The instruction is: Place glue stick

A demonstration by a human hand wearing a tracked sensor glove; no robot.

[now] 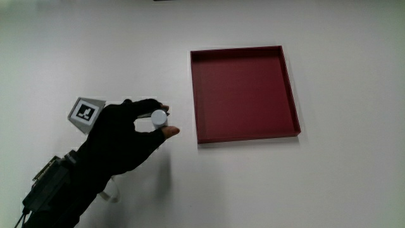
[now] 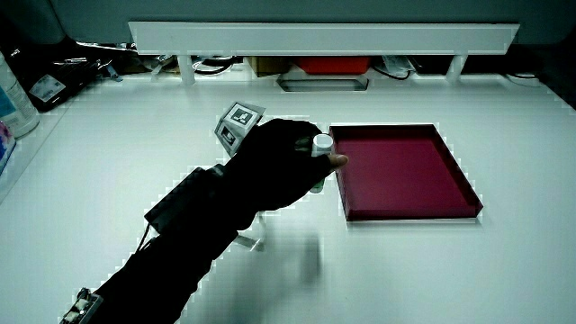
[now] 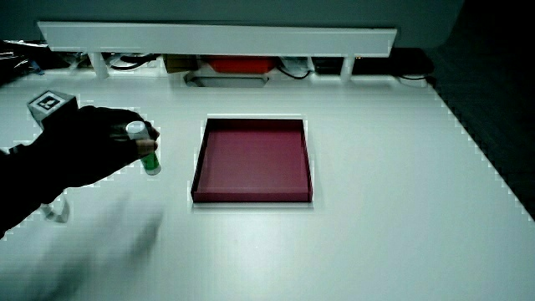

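The gloved hand (image 1: 149,123) is shut on a glue stick (image 1: 159,117) with a white cap, held upright above the white table beside the dark red tray (image 1: 245,130). In a side view the glue stick (image 3: 147,152) shows a green lower body below the white cap, hanging clear of the table. In the other side view the cap of the glue stick (image 2: 321,143) sits at the fingertips, close to the tray's rim (image 2: 337,171). The hand (image 2: 297,166) carries a patterned cube (image 1: 85,112) on its back. The tray (image 3: 251,194) holds nothing.
A low white partition (image 2: 324,38) runs along the table's edge farthest from the person, with cables and boxes under it. A small clear object (image 1: 112,192) lies on the table under the forearm. A bottle (image 2: 11,94) stands at the table's edge.
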